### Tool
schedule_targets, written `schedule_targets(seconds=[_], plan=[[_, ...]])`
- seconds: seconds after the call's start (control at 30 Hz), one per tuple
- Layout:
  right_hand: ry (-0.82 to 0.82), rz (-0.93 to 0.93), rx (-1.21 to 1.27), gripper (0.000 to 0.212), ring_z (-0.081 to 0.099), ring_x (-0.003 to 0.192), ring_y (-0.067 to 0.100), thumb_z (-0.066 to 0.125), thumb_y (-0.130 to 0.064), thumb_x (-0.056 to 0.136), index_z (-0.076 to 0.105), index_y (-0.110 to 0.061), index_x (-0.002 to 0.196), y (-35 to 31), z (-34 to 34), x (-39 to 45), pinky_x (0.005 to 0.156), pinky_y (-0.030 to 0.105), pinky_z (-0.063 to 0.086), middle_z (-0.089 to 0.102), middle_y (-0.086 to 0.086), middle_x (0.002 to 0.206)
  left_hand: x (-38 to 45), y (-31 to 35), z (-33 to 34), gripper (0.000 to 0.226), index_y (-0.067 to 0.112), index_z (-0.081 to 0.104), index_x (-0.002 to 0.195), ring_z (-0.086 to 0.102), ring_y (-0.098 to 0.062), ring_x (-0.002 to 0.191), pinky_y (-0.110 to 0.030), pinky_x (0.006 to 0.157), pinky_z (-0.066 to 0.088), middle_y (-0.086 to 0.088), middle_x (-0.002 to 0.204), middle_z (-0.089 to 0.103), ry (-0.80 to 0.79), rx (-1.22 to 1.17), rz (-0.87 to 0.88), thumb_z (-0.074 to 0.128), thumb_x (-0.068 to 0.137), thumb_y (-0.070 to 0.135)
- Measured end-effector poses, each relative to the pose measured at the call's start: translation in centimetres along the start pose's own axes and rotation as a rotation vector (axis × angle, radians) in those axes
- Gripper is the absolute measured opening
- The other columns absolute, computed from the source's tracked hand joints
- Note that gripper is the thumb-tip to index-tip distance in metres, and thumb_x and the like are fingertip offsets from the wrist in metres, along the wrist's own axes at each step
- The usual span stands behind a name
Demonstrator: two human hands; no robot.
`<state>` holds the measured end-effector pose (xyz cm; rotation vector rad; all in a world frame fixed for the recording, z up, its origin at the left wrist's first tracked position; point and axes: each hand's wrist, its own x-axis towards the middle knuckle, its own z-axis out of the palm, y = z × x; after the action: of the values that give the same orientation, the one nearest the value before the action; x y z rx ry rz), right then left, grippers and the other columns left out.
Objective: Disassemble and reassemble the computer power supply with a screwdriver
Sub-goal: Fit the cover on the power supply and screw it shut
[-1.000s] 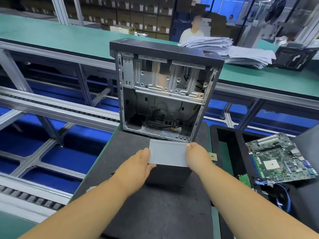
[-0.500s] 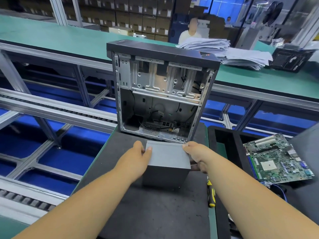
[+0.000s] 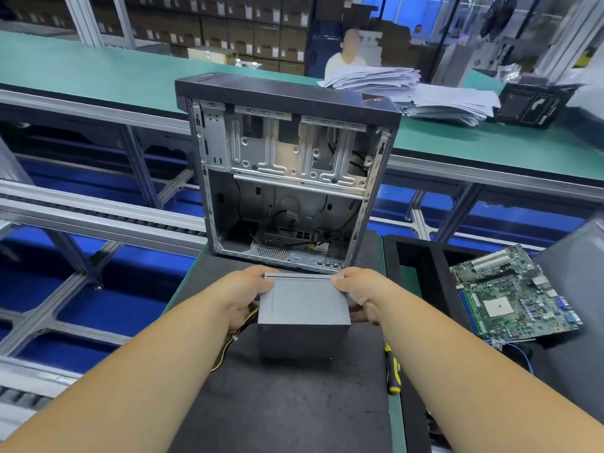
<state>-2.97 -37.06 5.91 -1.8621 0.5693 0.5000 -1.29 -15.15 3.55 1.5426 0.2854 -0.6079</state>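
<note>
On the left our left hand [image 3: 243,297] presses flat against the left side of the power supply [image 3: 304,317], its fingers [image 3: 261,276] curled over the top far corner, closed on the box. A yellow-and-black cable bundle [image 3: 228,346] trails out from beneath that hand toward us across the dark mat on the table [image 3: 287,403].

The power supply sits on the mat in the middle, just in front of the open computer case [image 3: 284,178], near it but apart. It rests flat, its broad grey top face up and a plain dark side turned to us. From here the box looks close to square; its slightly longer run seems to go away from us toward the case, with the cable end at the left, though we cannot be sure.

Our right hand [image 3: 359,295] mirrors the left, fingers clamped on the right top edge, holding the box between both palms.

The case stands upright and gutted, so we judge the unit already out of the case; whether its own cover has been opened we cannot tell, and refitting and screwing down remain.

Further right the yellow-handled screwdriver [image 3: 392,371] lies untouched at the mat's edge, and a green motherboard [image 3: 513,295] rests in a black tray [image 3: 421,266].
</note>
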Motion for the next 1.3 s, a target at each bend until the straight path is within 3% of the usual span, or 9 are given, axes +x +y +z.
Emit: schedule_targets(seconds=[0.17, 0.27, 0.37, 0.47, 0.63, 0.83, 0.97, 1.13, 1.3], plan=[[0.082, -0.125, -0.121, 0.024, 0.060, 0.099, 0.033, 0.051, -0.026, 0.101, 0.061, -0.005, 0.105, 0.4, 0.1, 0.6, 0.096, 0.048, 0.051, 0.063, 0.019, 0.110, 0.1, -0.2, 0.5, 0.025, 0.016, 0.066, 0.099, 0.066, -0.024, 0.085, -0.031, 0.066, 0.051, -0.011, 0.098, 0.070, 0.064, 0.032, 0.054, 0.044, 0.101, 0.006], [0.099, -0.197, -0.130, 0.024, 0.044, 0.065, 0.019, 0.053, -0.032, 0.100, 0.062, -0.010, 0.096, 1.1, -0.1, 0.1, 0.062, 0.026, 0.041, 0.052, 0.006, 0.074, 0.1, -0.5, 0.7, 0.022, 0.017, 0.066, 0.102, 0.067, -0.023, 0.091, -0.032, 0.071, 0.051, -0.009, 0.101, 0.071, 0.092, 0.060, 0.100, 0.045, 0.101, 0.010], [0.145, -0.260, -0.184, 0.021, 0.041, 0.058, 0.012, 0.050, -0.035, 0.101, 0.062, -0.018, 0.094, 1.8, 0.1, -0.1, 0.049, 0.020, 0.030, 0.048, -0.003, 0.067, 0.0, -0.6, 0.4, 0.020, 0.017, 0.067, 0.103, 0.069, -0.022, 0.088, -0.030, 0.066, 0.052, -0.010, 0.099, 0.072, 0.070, 0.026, 0.110, 0.048, 0.101, 0.011], [0.158, -0.310, -0.149, 0.016, 0.049, 0.069, 0.011, 0.048, -0.033, 0.102, 0.061, -0.025, 0.098, 2.2, 0.3, -0.2, 0.060, 0.024, 0.040, 0.060, -0.002, 0.084, -0.2, -0.6, 0.2, 0.019, 0.018, 0.069, 0.103, 0.071, -0.018, 0.083, -0.025, 0.060, 0.051, -0.007, 0.096, 0.074, 0.054, 0.021, 0.108, 0.051, 0.100, 0.013], [0.177, -0.328, -0.180, 0.011, 0.048, 0.072, 0.000, 0.047, -0.035, 0.102, 0.058, -0.035, 0.098, 2.6, 0.1, 0.1, 0.063, 0.017, 0.038, 0.058, -0.009, 0.086, -0.1, -1.0, 0.4, 0.017, 0.019, 0.068, 0.104, 0.070, -0.018, 0.087, -0.030, 0.075, 0.052, -0.003, 0.095, 0.074, 0.058, 0.006, 0.134, 0.053, 0.100, 0.016], [0.199, -0.312, -0.249, 0.019, 0.047, 0.064, 0.010, 0.044, -0.036, 0.103, 0.060, -0.034, 0.093, 2.5, 0.3, 0.2, 0.055, 0.023, 0.038, 0.059, -0.004, 0.077, 0.2, -0.7, -0.2, 0.011, 0.015, 0.071, 0.102, 0.072, -0.014, 0.067, -0.024, 0.054, 0.054, -0.004, 0.084, 0.076, 0.029, -0.064, 0.082, 0.065, 0.093, 0.012], [0.169, -0.285, -0.248, 0.017, 0.046, 0.066, 0.011, 0.039, -0.036, 0.104, 0.056, -0.034, 0.101, 2.1, 0.3, 0.4, 0.051, 0.022, 0.037, 0.057, -0.004, 0.082, 0.8, -0.8, -0.3, 0.009, 0.019, 0.072, 0.099, 0.073, -0.014, 0.071, -0.027, 0.064, 0.053, -0.001, 0.086, 0.077, 0.045, -0.035, 0.101, 0.068, 0.091, 0.016], [0.195, -0.291, -0.311, 0.027, 0.047, 0.077, 0.016, 0.032, -0.033, 0.106, 0.052, -0.016, 0.112, 2.2, 1.0, 0.8, 0.068, 0.031, 0.035, 0.055, 0.004, 0.094, 1.3, -0.8, -0.1, 0.004, 0.019, 0.071, 0.093, 0.069, -0.021, 0.079, -0.038, 0.079, 0.054, -0.004, 0.089, 0.073, 0.085, 0.041, 0.141, 0.067, 0.091, 0.018], [0.353, -0.413, -0.862, 0.019, 0.051, 0.100, 0.031, 0.037, -0.021, 0.104, 0.054, -0.014, 0.109, 1.0, 1.9, -0.5, 0.079, 0.037, 0.038, 0.054, 0.006, 0.101, 0.9, -0.6, 0.0, 0.007, 0.018, 0.070, 0.089, 0.067, -0.010, 0.057, -0.024, 0.055, 0.050, 0.000, 0.076, 0.072, 0.079, 0.019, 0.136, 0.065, 0.092, 0.014]])
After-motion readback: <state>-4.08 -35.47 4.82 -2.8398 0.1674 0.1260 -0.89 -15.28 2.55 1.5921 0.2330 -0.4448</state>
